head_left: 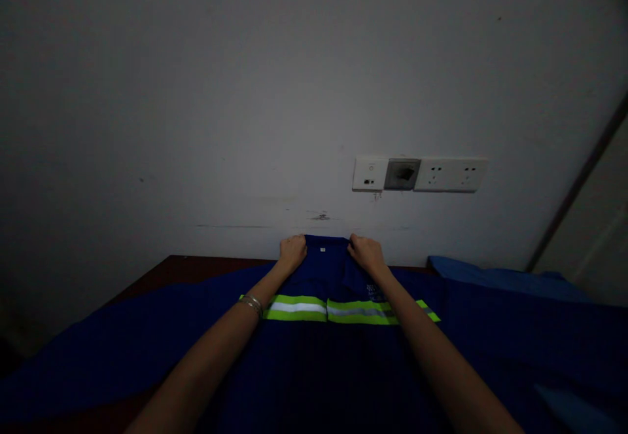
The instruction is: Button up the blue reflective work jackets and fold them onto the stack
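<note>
A dark blue work jacket (314, 355) lies spread out with its collar toward the wall and its sleeves stretched to both sides. Across its chest runs a yellow-green and silver reflective band. My left hand (293, 251), with a bracelet (252, 304) at the wrist, is closed on the left end of the collar. The right end of the collar is gripped by my right hand (366, 251). Between the two hands a small white label shows inside the neck. My forearms cover parts of the band, and the lower jacket is very dark.
A dark red-brown tabletop (196, 266) shows under the jacket, up against a pale wall (245, 93). Several sockets and a switch form a white panel (449, 175) on the wall. Lighter blue cloth (505, 279) lies at the back right.
</note>
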A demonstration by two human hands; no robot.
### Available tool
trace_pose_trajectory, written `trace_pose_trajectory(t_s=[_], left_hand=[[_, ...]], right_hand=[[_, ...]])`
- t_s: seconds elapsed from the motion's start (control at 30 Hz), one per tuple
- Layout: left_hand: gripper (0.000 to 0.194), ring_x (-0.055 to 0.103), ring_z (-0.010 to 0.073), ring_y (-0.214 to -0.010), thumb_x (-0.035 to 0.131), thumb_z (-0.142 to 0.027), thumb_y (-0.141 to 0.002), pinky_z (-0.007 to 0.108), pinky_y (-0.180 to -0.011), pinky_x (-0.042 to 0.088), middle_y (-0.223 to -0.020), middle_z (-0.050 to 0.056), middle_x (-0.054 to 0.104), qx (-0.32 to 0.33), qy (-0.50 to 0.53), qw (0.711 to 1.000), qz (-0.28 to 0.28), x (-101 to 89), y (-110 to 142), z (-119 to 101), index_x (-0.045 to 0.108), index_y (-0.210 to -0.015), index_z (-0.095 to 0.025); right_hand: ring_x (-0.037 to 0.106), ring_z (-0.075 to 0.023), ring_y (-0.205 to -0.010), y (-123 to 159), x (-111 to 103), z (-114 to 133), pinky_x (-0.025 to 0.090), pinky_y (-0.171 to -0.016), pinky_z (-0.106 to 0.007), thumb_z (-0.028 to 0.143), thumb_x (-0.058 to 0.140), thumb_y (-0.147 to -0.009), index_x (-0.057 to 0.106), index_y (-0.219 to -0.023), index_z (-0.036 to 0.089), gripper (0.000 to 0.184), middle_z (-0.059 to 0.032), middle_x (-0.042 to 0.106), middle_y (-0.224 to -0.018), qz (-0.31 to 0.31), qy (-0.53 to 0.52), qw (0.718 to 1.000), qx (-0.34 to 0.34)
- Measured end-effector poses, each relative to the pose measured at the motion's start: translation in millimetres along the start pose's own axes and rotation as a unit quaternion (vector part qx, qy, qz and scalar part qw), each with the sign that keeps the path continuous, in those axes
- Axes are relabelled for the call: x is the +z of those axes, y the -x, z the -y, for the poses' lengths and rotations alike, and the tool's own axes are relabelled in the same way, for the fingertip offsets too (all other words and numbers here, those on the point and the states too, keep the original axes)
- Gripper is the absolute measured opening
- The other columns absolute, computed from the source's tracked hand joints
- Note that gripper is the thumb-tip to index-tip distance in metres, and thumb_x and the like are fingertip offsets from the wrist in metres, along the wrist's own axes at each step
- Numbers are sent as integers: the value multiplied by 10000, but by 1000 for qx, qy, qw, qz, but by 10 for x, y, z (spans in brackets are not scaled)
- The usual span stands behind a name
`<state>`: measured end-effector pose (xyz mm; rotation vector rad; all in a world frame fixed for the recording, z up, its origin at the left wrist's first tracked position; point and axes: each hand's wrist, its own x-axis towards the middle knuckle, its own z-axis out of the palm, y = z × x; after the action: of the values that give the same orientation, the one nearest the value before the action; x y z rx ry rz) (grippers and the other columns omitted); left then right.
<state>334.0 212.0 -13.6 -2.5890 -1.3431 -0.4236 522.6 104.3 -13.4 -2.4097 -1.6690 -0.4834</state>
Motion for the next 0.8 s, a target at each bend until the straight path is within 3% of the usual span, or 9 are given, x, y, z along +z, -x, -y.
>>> trace_pose_trajectory(t_s=[0.23,0.37,0.47,0.53,0.63,0.8], left_hand=[[418,579,285,-923,429,-241,-826,380,-780,428,-982,186,592,-4,40,999,-1,4,210,-68,392,-1208,-76],[320,476,292,-1065,421,-209,-811,421,-907,359,-1091,169,535,152,63,986,-17,-90,451,-102,474,-1115,-124],[348,468,264,-1071,474,-188,-775,389,-946,340,-1117,135,540,279,95,955,40,-67,619,-114,499,-1119,-144],[426,477,247,-1074,492,-172,-763,364,-943,352,-1160,123,534,307,128,941,69,-12,700,-123,464,-1187,-142],[433,478,229,-1091,482,-150,-774,347,-945,359,-1183,113,532,302,154,939,63,57,769,-131,458,-1207,-143],[235,544,203,-971,423,-116,-814,314,-879,405,-971,81,606,357,103,927,60,26,861,-86,608,-952,-162]], right_hand=[[613,-249,-867,111,-79,27,446,-677,-320,352,440,-847,554,-1032,150,297,-143,640,-964,17,-4,1000,-14],[575,-225,-914,342,-190,122,439,-704,-302,246,370,-872,537,-1077,176,274,-134,591,-1043,-5,-18,997,-72],[520,-226,-975,548,-239,159,434,-735,-298,164,392,-836,586,-1019,186,268,-116,571,-1053,-4,-40,982,-183],[480,-228,-1017,670,-246,163,430,-769,-304,130,420,-805,605,-1025,189,294,-100,567,-1077,4,-53,967,-251],[445,-226,-1073,808,-210,155,414,-834,-323,105,437,-787,605,-1081,193,350,-79,557,-1158,7,-64,945,-321],[437,-234,-1143,947,-44,120,416,-842,-359,127,425,-832,606,-1100,201,332,-78,578,-1188,9,-32,939,-344]])
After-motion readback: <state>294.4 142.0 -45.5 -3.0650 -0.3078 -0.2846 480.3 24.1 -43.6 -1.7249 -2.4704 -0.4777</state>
